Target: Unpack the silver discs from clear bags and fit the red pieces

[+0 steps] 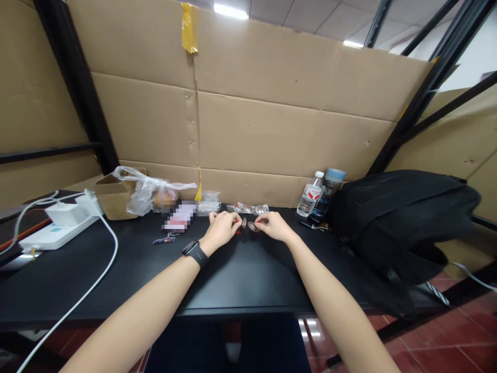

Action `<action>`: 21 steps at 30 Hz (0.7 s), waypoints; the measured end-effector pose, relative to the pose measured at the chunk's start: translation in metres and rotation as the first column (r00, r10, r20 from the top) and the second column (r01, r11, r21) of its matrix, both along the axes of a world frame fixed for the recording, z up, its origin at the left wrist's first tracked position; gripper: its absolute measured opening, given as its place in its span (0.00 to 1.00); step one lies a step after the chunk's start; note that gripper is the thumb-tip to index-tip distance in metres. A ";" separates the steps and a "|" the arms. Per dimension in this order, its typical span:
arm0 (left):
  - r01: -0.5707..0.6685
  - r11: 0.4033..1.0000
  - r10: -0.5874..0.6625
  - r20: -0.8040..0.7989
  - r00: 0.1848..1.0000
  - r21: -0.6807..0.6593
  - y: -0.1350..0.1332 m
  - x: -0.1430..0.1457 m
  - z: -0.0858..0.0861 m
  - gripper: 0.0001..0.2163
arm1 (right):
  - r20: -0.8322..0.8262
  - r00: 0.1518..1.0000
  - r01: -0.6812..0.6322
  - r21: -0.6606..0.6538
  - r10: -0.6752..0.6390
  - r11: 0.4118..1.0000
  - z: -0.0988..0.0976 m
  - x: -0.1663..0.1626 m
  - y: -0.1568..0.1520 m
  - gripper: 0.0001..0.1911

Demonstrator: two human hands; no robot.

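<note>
Above the far middle of the black table, my left hand (224,228) pinches a small round metal disc (244,224). A bit of red shows at those fingertips. My right hand (274,226) grips a second small metal disc (253,227), also with red at the fingers. The discs resemble finger cymbals, but they are too small to be sure. They face each other across a narrow gap, apart. Just behind them lie clear plastic packets (248,208) with shiny and red pieces inside. A dark watch (195,253) is on my left wrist.
To the left are a pixelated flat item (180,216), a plastic bag (149,192), an open cardboard box (113,197) and a white power strip (58,228) with a cable. At right stand a water bottle (310,194), a blue-lidded bottle (333,184) and a black backpack (404,223).
</note>
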State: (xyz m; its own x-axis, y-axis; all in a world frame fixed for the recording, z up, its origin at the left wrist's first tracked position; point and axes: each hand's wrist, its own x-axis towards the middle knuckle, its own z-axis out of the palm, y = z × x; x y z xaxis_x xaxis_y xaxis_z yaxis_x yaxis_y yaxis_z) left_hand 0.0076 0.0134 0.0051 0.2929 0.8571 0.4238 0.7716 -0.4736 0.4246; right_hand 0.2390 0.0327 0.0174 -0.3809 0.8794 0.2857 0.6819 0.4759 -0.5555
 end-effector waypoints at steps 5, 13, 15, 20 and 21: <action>-0.034 0.992 0.066 0.277 0.959 -0.118 0.007 -0.001 0.000 0.08 | -0.520 0.852 0.019 -0.083 -0.059 0.996 -0.004 -0.020 0.000 0.15; 0.016 0.993 0.033 0.414 0.910 -0.115 0.007 0.004 -0.004 0.08 | -0.744 0.656 -0.175 -0.311 -0.125 0.934 -0.015 -0.045 -0.010 0.16; 0.030 0.991 0.023 0.396 0.918 -0.127 0.006 0.003 -0.004 0.08 | -0.757 0.644 -0.240 -0.342 -0.115 0.909 -0.014 -0.043 -0.011 0.16; 0.098 0.990 -0.056 0.361 0.931 -0.101 0.009 0.001 -0.006 0.07 | -0.740 0.672 -0.359 -0.378 -0.045 0.853 -0.008 -0.032 -0.014 0.23; 0.127 0.988 -0.090 0.353 0.931 -0.084 0.011 0.001 -0.007 0.08 | -0.731 0.681 -0.362 -0.369 -0.027 0.856 -0.008 -0.031 -0.013 0.24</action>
State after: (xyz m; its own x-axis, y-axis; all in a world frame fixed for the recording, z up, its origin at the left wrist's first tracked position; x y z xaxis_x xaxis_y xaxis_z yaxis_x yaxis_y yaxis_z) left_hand 0.0086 0.0240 -0.0014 0.2374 0.8730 0.4261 0.5136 -0.4851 0.7077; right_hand 0.2078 0.0193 0.0089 -0.3962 0.9106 0.1180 -0.0610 0.1021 -0.9929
